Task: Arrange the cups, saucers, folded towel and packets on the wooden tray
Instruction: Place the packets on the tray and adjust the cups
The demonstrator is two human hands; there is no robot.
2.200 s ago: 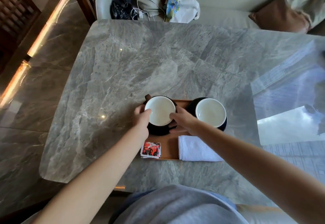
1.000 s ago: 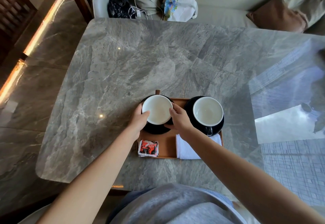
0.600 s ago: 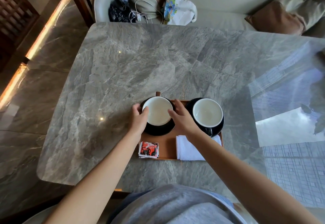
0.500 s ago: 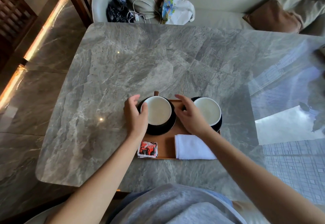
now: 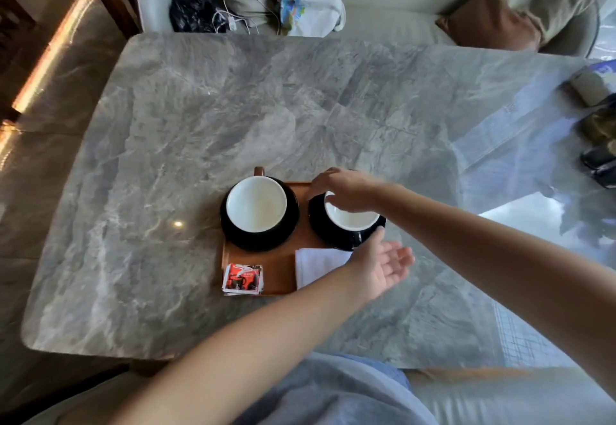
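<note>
A wooden tray point(image 5: 280, 269) lies on the grey marble table near me. The left white-lined cup point(image 5: 256, 205) stands on its black saucer point(image 5: 260, 241), with nothing touching it. My right hand point(image 5: 345, 187) reaches over the right cup point(image 5: 351, 222) with curved, spread fingers at the far-left edge of the cup's saucer point(image 5: 318, 226). Whether it grips is unclear. My left hand point(image 5: 381, 264) is open, palm up, at the saucer's near-right side. It partly covers the folded white towel point(image 5: 315, 264). Red packets point(image 5: 242, 278) sit on the tray's near-left corner.
A pale sofa behind the table holds a black bag point(image 5: 193, 12), a white cable and a printed bag point(image 5: 306, 4). A brown cushion point(image 5: 490, 24) lies further right. Dark objects point(image 5: 600, 144) sit at the table's right edge. Bright reflections cover the table's right side.
Both hands have let go of the left cup and saucer and moved right. My right hand now reaches over the right cup and my left hand is beside it.
</note>
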